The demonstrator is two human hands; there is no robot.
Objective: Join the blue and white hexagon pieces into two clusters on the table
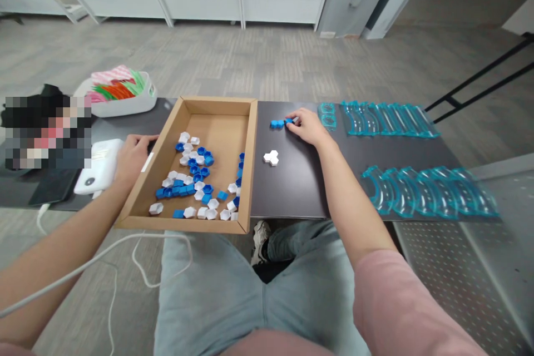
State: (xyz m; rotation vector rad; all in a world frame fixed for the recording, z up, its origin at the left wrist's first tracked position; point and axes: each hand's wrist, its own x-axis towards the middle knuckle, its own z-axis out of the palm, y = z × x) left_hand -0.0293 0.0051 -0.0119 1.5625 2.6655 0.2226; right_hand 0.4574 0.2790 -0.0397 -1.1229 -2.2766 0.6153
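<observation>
My right hand [306, 125] is over the dark table, its thumb and fingers closed on a small blue hexagonal piece [289, 121] at the end of a short row of blue pieces [276, 124]. Nearer to me lies a cluster of white hexagonal pieces [271, 157], set side by side. My left hand [134, 157] rests at the outer left side of a shallow cardboard box [253, 150], fingers stretched towards its wall; the fingertips are partly hidden. Inside the box are many loose blue pieces [183, 190] and white pieces [212, 203], mostly in its near half.
Clear teal curved plastic parts lie at the right in a far row [387, 119] and a near row [429, 192], with small teal parts [327, 117] by my right hand. Left are a white device [100, 166], a white basket [129, 103] of colourful items and a white cable [125, 237].
</observation>
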